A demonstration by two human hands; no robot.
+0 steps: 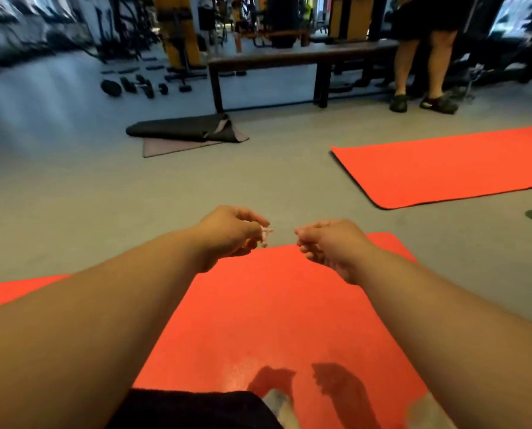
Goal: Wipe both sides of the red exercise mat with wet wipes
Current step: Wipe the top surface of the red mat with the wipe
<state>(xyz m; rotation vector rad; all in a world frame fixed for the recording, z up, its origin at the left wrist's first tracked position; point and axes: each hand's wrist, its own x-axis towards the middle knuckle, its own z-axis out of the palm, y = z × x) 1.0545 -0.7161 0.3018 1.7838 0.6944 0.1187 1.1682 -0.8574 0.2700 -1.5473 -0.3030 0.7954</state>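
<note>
as left hand (230, 233) pinches a wipe (266, 236) — right hand (329, 246) curled, red mat (274, 305) below

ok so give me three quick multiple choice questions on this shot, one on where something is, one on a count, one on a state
1. Where does the dark rolled mat lie?
A) on the floor in front of the bench
B) on top of the bench
C) in the person's lap

2. How many red mats show?
A) one
B) two
C) four

3. What is the left hand doing?
A) lying flat on a mat
B) gripping a dumbbell
C) pinching a small pale piece

Answers:
1 A: it lies on the grey floor just in front of the bench legs.
2 B: the near red mat lies under the hands and the second red mat lies further off to the right.
3 C: the fingertips close on the piece, held in the air above the near red mat.
</note>
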